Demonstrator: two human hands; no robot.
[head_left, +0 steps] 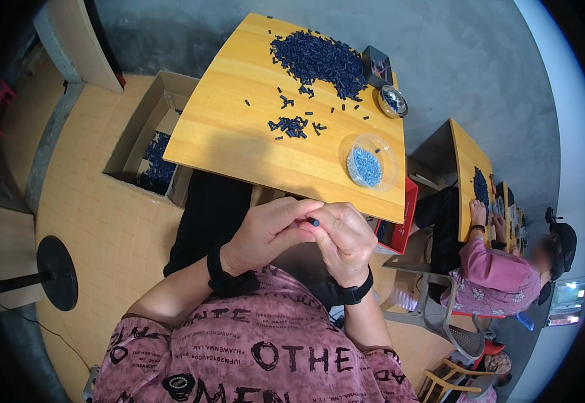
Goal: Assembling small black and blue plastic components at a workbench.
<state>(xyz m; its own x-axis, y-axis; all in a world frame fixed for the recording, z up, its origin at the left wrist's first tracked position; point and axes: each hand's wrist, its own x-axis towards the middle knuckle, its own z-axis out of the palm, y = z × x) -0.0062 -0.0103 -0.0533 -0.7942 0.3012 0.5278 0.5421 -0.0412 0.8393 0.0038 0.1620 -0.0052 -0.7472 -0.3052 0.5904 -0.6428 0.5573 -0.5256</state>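
In front of my body, just off the table's near edge, my left hand (263, 232) and my right hand (345, 239) meet with fingers pinched together. Between their fingertips sits a small dark cylindrical piece (314, 222), its bluish end showing; the rest of it is hidden by my fingers. Beyond my hands, a clear round bowl (388, 156) holds many small light-blue pieces (365, 166). A small loose group of short dark cylindrical pieces (291, 127) lies on the wooden table (218, 127), and a large heap of them (319, 59) spreads at the far side.
At the table's far right stand a dark box (377, 66) and a shiny metal bowl (393, 101). Left of the table is a cardboard box (126, 144) with dark pieces; a red box (408, 218) is under the right corner. To the right, a person (501, 279) works at another table.
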